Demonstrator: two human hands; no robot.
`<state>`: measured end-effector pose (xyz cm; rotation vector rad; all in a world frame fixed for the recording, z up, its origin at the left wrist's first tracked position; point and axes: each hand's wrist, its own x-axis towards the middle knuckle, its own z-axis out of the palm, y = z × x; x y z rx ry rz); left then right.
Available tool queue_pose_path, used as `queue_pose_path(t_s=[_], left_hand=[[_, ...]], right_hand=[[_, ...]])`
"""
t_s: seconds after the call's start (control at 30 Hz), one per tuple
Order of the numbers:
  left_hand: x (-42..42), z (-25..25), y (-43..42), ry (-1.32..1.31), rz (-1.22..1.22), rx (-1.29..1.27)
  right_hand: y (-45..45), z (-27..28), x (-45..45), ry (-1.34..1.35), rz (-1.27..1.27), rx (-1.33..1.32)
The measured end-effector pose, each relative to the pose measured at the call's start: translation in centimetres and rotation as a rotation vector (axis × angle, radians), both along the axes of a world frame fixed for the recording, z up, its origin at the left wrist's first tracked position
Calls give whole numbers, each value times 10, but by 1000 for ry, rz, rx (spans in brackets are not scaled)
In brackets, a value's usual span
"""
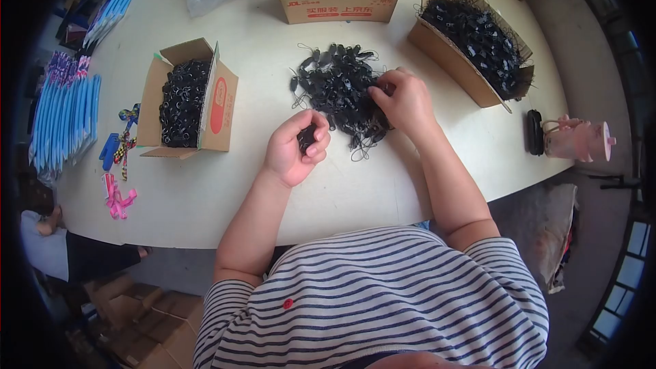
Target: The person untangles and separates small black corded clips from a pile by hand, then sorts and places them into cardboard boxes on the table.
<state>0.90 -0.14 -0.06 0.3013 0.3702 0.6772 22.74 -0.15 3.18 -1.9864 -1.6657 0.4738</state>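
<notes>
Going left to right, using the black pile (pixel 338 89) as the landmark. Spotting part of another person (pixel 48 246) past the table (pixel 342 198) edge, far left of the pile. Seeing blue packets (pixel 65 119) up there too, lining up side by side, then a blue stapler (pixel 108 151) and pink ribbon (pixel 120 198) lying nearer the pile. Next, seeing an open box (pixel 220 109) just left of the pile, holding small black clips (pixel 183 106), probably standing there for an easy reach.

Curling the left hand (pixel 290 154) around a few black pieces (pixel 307 138), near the pile's lower left, fingers closing on them, likely to stop any from dropping. Hovering barely off the pile, so getting decent room toward the body and toward the box.

Touching the pile's right side with the right hand (pixel 407 104), thumb and fingers bunching near a dark piece. Not being able to tell for sure about a firm grip, fingers hiding it. Having some room on the right before the bigger box (pixel 447 65), heaping with corded black bits (pixel 478 37) and leaning its flaps outward. Watching the wall there when swinging wide. Finishing with a black case (pixel 534 132) and pink cup (pixel 577 139) far right of the pile, sitting near the table edge.
</notes>
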Motion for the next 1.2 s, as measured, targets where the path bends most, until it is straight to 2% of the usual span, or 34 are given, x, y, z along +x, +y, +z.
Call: queue_pose_path(t_s=[0.1,0.2,0.3,0.33,0.43,0.53,0.73,0.93,1.03,1.2], left_hand=[[2,2,-1,172,-31,78],[9,5,-7,311,-41,198],[10,2,-9,324,-72,304],[14,8,-12,400,-41,274],[15,6,-13,554,-53,374],[13,6,-11,577,-26,333],[12,9,-11,536,-13,302],[10,5,-9,543,2,268],[11,10,-9,521,39,215],[10,10,-10,458,27,200]], right_hand=[[-3,6,-2,135,115,248],[-11,12,-9,384,373,214],[-17,8,-20,355,683,199],[-21,11,-24,333,722,138],[-23,10,-28,299,733,141],[-22,9,-27,316,681,201],[-22,13,-25,347,611,140],[-21,9,-27,500,516,107],[-21,17,-25,549,534,0],[-20,9,-27,509,567,106]])
